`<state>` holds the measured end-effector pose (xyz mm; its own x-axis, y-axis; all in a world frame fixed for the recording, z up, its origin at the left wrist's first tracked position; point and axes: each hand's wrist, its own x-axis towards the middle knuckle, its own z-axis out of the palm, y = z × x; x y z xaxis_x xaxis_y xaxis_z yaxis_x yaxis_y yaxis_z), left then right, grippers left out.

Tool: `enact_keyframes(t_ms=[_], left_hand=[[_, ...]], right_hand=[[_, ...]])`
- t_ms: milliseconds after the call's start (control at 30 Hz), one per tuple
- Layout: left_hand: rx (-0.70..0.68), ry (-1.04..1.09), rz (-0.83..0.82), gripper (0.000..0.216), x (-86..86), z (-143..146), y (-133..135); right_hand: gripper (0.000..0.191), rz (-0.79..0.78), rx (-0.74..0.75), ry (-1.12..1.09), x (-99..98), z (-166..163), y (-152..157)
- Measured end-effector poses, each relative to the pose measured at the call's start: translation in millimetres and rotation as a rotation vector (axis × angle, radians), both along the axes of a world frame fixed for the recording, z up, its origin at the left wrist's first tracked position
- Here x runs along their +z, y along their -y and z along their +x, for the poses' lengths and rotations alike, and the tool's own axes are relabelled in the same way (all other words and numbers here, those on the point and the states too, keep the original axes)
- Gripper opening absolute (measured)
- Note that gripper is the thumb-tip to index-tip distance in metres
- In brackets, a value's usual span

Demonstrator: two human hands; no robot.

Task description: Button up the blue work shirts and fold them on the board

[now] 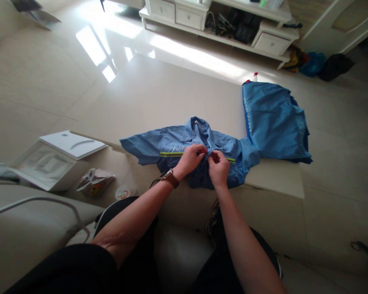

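Your left hand and right hand pinch the blue shirt front, lying on the desk; fingertips hide whatever sits between them.

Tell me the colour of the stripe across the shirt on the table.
Bright yellow-green stripe, running across the blue shirt; the head view shows it best.

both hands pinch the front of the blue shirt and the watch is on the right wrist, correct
Not quite. The head view shows the watch on the left wrist, just behind the left hand, not on the right wrist. The rest stands: the left hand and the right hand both pinch the front of the blue shirt.
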<state>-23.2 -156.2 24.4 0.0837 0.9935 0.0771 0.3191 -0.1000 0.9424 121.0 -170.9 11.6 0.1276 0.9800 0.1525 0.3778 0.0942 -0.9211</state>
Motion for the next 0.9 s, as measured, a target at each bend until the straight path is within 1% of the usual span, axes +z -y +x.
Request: enact_keyframes(t_ms=[100,267,367,400,500,600,700,900], left_hand=[[-0.006,0.028,-0.019,0.015,-1.0,0,-1],[-0.029,0.149,-0.128,0.013,-2.5,0,-4],[-0.023,0.226,-0.197,0.004,-5.3,1,-6],[-0.012,0.250,-0.221,0.002,-6.7,2,-6],[0.054,0.334,-0.285,0.009,-11.2,5,-6],[0.135,0.435,-0.337,0.007,-14.3,8,-6],[0.185,0.534,-0.403,0.006,-15.8,11,-4],[0.261,0.601,-0.476,0.009,-17.6,16,-2]], right_hand=[[0.011,-0.011,-0.009,0.008,-0.2,0,0],[0.010,0.038,-0.002,0.086,2.4,2,-1],[0.010,0.048,0.026,0.101,3.8,2,0],[0.010,0.050,0.036,0.104,4.0,2,0],[0.011,0.061,0.065,0.120,4.2,1,0],[0.010,0.063,0.100,0.125,4.2,0,0],[0.008,0.061,0.109,0.129,4.5,0,0],[0.006,0.082,0.088,0.148,3.0,1,-1]])
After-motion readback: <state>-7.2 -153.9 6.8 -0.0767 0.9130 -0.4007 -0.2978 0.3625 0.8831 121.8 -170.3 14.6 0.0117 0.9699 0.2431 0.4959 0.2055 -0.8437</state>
